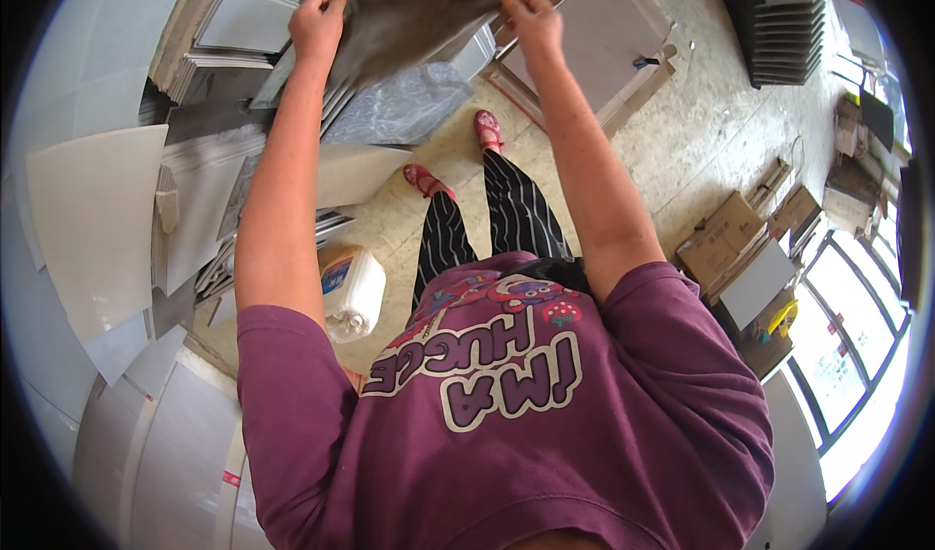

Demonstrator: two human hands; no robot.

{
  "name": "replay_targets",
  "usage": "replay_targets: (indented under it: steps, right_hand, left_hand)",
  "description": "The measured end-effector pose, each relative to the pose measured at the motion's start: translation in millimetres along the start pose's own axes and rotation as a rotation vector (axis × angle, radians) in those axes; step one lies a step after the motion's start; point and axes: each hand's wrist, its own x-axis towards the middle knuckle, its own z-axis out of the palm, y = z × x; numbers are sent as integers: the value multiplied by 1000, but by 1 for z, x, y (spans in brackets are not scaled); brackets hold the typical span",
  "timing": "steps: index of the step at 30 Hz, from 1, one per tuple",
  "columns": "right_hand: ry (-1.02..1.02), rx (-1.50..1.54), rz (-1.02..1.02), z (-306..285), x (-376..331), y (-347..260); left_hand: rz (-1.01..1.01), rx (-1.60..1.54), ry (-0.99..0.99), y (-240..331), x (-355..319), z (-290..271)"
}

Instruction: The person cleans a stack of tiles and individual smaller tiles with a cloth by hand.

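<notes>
With both arms stretched out in front, I hold a grey-brown cloth by its two upper corners. The cloth hangs between my hands and is smeared by motion. My left hand is closed on its left corner, and my right hand pinches the right one. Behind and below the cloth, a crumpled clear plastic sheet lies over stacked panels. A wide grey slab in a cardboard surround lies on the floor beyond my right forearm.
Stacks of tiles or panels lean along the left. A white plastic jug stands by my legs. Cardboard boxes sit at the right near a bright window. A dark ribbed stack stands at the far right.
</notes>
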Motion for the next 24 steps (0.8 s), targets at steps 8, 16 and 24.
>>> replay_targets:
  steps: [8,16,24]
  right_hand:
    - [187,72,-166,-13,4,-27]
    - [-318,-506,-9,35,-81,50]
    - [-1005,-543,211,78,-184,68]
  left_hand:
    - [12,-62,-67,40,16,4]
    - [-220,85,-39,-56,-86,-43]
    - [-554,205,-8,-162,-251,-164]
